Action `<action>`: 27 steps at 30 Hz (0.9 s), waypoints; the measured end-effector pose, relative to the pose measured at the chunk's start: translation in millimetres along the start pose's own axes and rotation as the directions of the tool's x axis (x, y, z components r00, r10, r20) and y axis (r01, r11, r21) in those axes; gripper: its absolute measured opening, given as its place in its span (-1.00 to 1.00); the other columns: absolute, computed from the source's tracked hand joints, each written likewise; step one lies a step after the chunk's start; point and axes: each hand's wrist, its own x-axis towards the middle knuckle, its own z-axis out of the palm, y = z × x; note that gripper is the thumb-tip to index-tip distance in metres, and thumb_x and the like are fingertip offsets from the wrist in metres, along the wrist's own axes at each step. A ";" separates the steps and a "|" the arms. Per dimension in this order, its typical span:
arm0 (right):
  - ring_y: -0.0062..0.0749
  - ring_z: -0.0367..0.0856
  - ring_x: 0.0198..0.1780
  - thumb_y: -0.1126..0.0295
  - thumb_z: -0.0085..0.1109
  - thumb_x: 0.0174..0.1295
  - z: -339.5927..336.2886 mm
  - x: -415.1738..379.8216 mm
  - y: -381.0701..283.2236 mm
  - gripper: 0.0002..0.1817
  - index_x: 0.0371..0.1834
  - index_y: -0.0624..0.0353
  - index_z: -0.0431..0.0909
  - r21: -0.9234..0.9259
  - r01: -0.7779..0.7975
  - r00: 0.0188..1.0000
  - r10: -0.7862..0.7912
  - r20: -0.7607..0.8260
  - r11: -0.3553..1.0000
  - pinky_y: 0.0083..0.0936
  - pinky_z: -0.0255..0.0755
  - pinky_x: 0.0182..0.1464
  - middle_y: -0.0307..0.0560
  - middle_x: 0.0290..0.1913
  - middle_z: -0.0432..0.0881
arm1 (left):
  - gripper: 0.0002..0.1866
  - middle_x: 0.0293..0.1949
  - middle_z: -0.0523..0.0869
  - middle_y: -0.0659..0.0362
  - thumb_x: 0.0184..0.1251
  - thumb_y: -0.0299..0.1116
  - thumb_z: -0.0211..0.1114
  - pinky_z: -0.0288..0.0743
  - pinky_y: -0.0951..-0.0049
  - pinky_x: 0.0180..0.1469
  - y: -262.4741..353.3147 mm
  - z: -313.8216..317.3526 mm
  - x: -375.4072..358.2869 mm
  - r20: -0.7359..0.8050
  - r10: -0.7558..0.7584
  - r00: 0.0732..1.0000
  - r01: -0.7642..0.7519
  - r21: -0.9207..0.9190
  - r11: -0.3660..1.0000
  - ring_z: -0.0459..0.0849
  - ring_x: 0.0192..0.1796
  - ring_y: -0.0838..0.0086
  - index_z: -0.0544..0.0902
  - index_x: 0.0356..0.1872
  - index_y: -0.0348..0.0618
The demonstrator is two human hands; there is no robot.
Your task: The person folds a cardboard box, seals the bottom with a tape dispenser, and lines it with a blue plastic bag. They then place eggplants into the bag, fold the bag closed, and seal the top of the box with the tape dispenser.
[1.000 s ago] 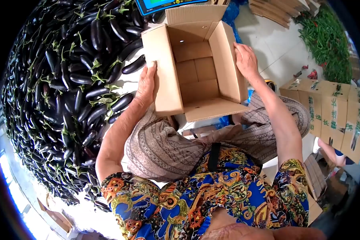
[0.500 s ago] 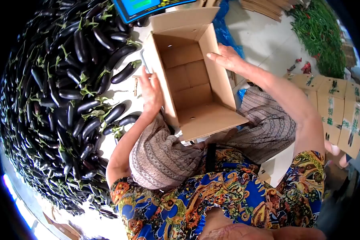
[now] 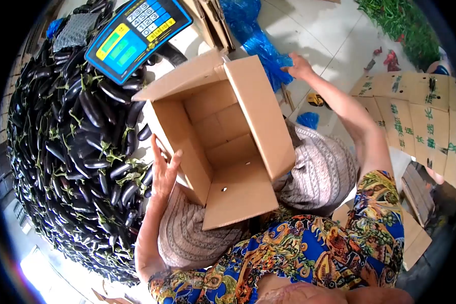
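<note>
An open cardboard box point(image 3: 223, 121) stands between my knees with its flaps folded outward; nothing lies inside it. My left hand point(image 3: 164, 169) rests against the box's left side, fingers spread. Off to the right, beyond the box, my right hand point(image 3: 300, 67) has its fingertips on a blue plastic bag point(image 3: 266, 48), with the fingers closed on its edge. A big heap of eggplants point(image 3: 81, 167) lies on the left, close to my left hand.
A blue scale display point(image 3: 137, 40) stands behind the box at the upper left. Flattened cartons point(image 3: 210, 23) lean at the top. Green peppers point(image 3: 403, 30) are piled at the upper right, above printed cardboard point(image 3: 415, 111). A yellow tape-like object point(image 3: 315, 100) lies on the floor.
My right hand has left the box's right side and reached out to the blue plastic, taking hold of it. The view has shifted, and more of the scale display shows.
</note>
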 end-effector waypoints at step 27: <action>-0.68 0.58 -0.03 0.12 0.12 0.40 -232.4 -146.4 -116.3 -0.60 0.16 0.13 0.53 0.814 0.427 0.844 -0.496 -0.203 0.393 -0.67 0.49 0.04 -0.28 -0.03 0.62 | -0.01 0.37 0.28 -0.07 -0.05 -0.52 0.48 0.25 0.13 0.40 209.6 96.4 41.7 0.164 0.871 0.464 -0.849 0.364 0.383 0.27 0.37 -0.06 0.14 0.47 -0.03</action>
